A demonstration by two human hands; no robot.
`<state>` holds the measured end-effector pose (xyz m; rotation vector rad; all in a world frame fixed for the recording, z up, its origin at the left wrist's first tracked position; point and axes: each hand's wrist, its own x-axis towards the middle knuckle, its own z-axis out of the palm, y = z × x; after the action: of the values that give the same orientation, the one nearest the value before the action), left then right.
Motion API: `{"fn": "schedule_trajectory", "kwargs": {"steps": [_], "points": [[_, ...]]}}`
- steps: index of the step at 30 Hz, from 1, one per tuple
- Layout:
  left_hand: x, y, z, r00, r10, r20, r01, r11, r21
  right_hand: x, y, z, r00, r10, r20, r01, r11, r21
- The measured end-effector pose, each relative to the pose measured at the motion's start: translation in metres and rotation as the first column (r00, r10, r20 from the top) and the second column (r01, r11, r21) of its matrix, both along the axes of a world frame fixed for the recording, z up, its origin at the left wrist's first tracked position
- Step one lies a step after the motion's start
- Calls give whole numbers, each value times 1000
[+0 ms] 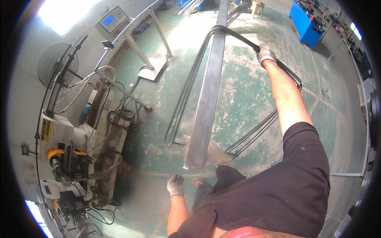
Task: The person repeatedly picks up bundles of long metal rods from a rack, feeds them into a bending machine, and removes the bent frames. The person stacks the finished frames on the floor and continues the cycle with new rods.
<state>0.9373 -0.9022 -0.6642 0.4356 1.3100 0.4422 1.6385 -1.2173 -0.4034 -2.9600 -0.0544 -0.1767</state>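
Right hand grips bent steel rods crossing the flat bar, left hand open and empty; one-sided hold could let rods swing or slip.

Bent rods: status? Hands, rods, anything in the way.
Right hand gripping bent rods; left hand open, empty. Rods pass over grey beam. Clear plastic at beam's near end, possible snag.

Brightly lit from upper left, bent by fisheye, black around the rim.
Blown out at the window, glaring on the far floor, hazy and soft toward lower left.
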Motion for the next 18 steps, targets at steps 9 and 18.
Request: {"fn": "schedule_trajectory", "kwargs": {"steps": [9,18], "points": [[-103,-57,15,975,223,6,-220,968,-120,-95,39,-59,944,-217,247,171,966,194],[-315,-58,-35,961,233,-152,-228,972,48,-451,14,-396,448,438,-779,-888,114,-446]]}}
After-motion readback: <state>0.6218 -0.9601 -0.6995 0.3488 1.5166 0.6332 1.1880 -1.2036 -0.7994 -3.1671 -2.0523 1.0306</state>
